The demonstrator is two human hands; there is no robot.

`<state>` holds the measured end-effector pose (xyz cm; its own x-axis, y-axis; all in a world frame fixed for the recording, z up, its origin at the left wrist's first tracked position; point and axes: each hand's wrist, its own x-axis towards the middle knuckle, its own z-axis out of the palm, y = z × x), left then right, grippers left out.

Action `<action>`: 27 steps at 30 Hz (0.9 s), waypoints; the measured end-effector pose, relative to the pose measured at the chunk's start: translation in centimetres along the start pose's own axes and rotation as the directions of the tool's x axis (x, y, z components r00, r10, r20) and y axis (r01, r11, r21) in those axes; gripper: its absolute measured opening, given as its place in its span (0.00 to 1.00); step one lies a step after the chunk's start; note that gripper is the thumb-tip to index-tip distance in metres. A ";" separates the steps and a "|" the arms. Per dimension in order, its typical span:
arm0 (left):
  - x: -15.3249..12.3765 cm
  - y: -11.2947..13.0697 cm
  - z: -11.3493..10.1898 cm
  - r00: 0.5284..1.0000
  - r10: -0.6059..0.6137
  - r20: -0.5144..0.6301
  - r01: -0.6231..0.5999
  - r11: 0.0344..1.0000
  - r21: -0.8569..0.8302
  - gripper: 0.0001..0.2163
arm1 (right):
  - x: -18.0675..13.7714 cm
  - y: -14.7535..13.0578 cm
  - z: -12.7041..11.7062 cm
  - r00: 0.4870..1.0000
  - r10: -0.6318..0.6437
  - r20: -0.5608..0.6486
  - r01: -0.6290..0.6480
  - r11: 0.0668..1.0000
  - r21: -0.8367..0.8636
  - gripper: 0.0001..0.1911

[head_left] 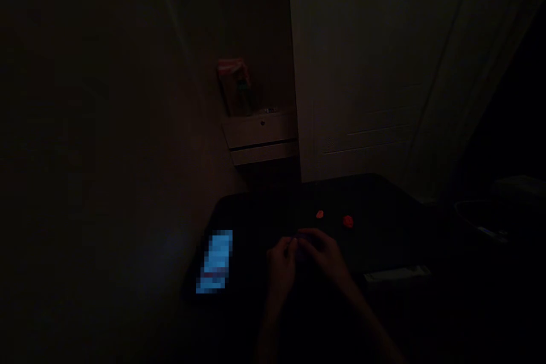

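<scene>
Both of my hands meet over the dark table (264, 210) in very dim light. The fingers of my left hand (282, 259) are closed in a pinch at the near side of a small dark purplish thing (303, 235). From the other side my right hand (322, 247) grips the same thing, fingers bent around it. Its kind is too dark to make out. Just past my hands lie a small orange-red piece (319, 214) and, to its right, a larger crumpled-looking red lump (348, 221).
A lit phone-like screen (216, 261), blurred into blocks, lies at the table's left. A pale flat strip (396, 276) is at the right front edge. Behind stand a drawer unit (260, 133) with a red-and-white package (234, 85) on it and a pale panel (362, 68).
</scene>
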<state>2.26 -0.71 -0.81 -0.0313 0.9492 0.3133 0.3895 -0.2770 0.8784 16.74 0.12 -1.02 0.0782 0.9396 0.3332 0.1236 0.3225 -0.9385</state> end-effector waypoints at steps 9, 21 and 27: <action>-0.2 0.3 0.0 1.000 -0.019 -0.021 0.020 0.999 0.033 0.17 | -0.2 0.1 0.0 1.000 0.007 -0.024 -0.009 0.998 -0.060 0.15; 0.1 0.2 0.1 0.996 -0.077 0.041 0.081 0.990 -0.118 0.16 | -0.1 0.2 0.0 0.999 0.023 -0.046 -0.025 0.999 -0.040 0.17; 0.1 0.4 0.0 0.988 -0.133 0.077 0.145 0.973 -0.179 0.14 | 0.1 0.4 0.0 0.998 0.027 -0.048 -0.028 0.999 -0.033 0.16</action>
<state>2.36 -0.73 -0.42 -0.0121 0.9862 0.1652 0.2094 -0.1591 0.9648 16.81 0.30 -1.32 0.1292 0.9413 0.3119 0.1535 0.2918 -0.9441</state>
